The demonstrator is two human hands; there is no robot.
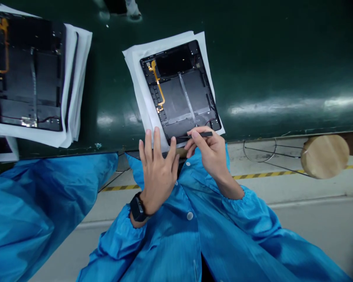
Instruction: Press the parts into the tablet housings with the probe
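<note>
An opened tablet (181, 92) with its black insides and an orange flex cable showing lies on white paper sheets (135, 74) at the near edge of a dark green bench (267, 58). My right hand (208, 150) is closed in a pinch on a thin black tool (204, 134) that rests at the tablet's near edge. My left hand (157, 164) is open, fingers stretched out side by side, their tips touching the paper beside the tablet's near left corner. A black watch sits on my left wrist.
A second opened tablet (26, 70) lies on a stack of white sheets at the far left. A person's blue sleeve (32, 203) fills the lower left. A round wooden stool (325, 156) stands at the right, over a floor with a yellow-black stripe.
</note>
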